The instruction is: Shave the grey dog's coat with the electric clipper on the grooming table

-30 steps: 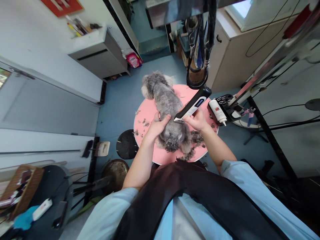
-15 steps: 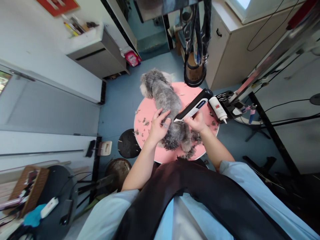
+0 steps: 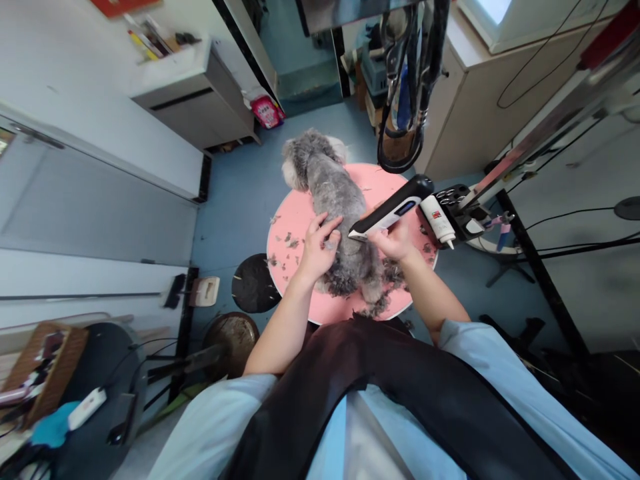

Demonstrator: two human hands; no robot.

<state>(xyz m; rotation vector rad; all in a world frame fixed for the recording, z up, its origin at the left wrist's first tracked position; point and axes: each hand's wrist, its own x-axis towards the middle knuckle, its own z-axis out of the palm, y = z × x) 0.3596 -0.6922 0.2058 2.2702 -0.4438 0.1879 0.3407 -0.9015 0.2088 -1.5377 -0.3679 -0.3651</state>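
Note:
A grey dog [image 3: 337,190] with a short-clipped back stands on a round pink table [image 3: 285,220], its head away from me. My right hand [image 3: 395,241] is wrapped round a black-and-white hair clipper [image 3: 393,212]. The blade end meets the fur low on the dog's back. Spread fingers of my left hand [image 3: 320,248] lie against the dog's left side, just left of the blade. Tufts of cut grey hair [image 3: 377,305] are scattered over the table, thickest near the hind legs.
A white bottle [image 3: 437,221] and a black tool holder [image 3: 457,200] sit at the table's right edge. Black loops [image 3: 400,150] hang beyond it. A black round stool [image 3: 255,283] stands to the left, a metal pole [image 3: 530,147] to the right.
The clipper has tipped slightly flatter, its blade end a little higher along the dog's back. My left hand stays on the dog's side. The view has shifted slightly.

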